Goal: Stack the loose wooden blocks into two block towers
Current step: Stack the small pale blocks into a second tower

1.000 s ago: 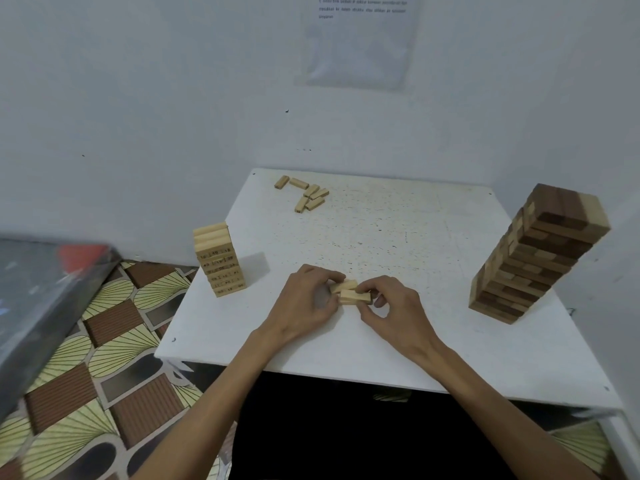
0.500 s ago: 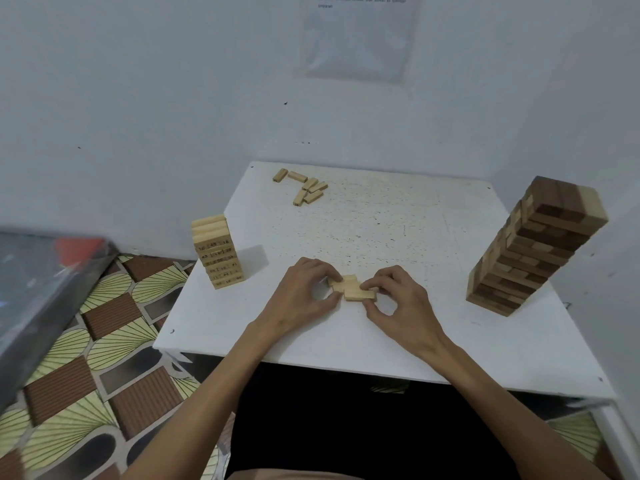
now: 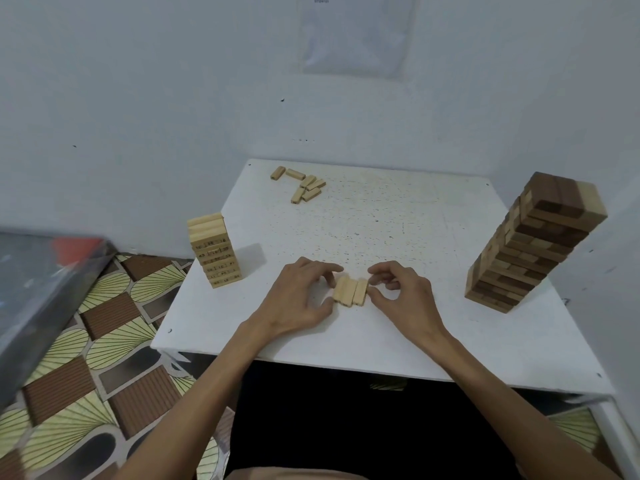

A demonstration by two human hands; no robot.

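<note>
Forearms are stretched from the bottom edge over a white table whose top is speckled with small dark marks. Near the front middle of the table, a row of three pale wooden blocks is laid flat, the blocks set side by side with their long sides touching and their ends pointing toward and away from the person. The row is held between both hands. The left hand is placed against the row's left side, its fingers curled, with fingertips at the far end of the nearest block and the thumb at the near end. The right hand is set against the row's right side, where the outer block is pinched between the bent forefinger and the thumb; the other fingers are curled in behind.

At the table's left edge, a short tower of pale numbered blocks is stood upright, well apart from the hands. At the right side, a much taller tower of mixed dark and light blocks is stood, shown tilted by the wide lens. In the far left corner, a small scatter of loose pale blocks is left lying flat, some touching.

A sheet of paper is fixed to the pale wall behind. A patterned floor of brown and cream tiles is seen at the left, beside a blurred grey object
</note>
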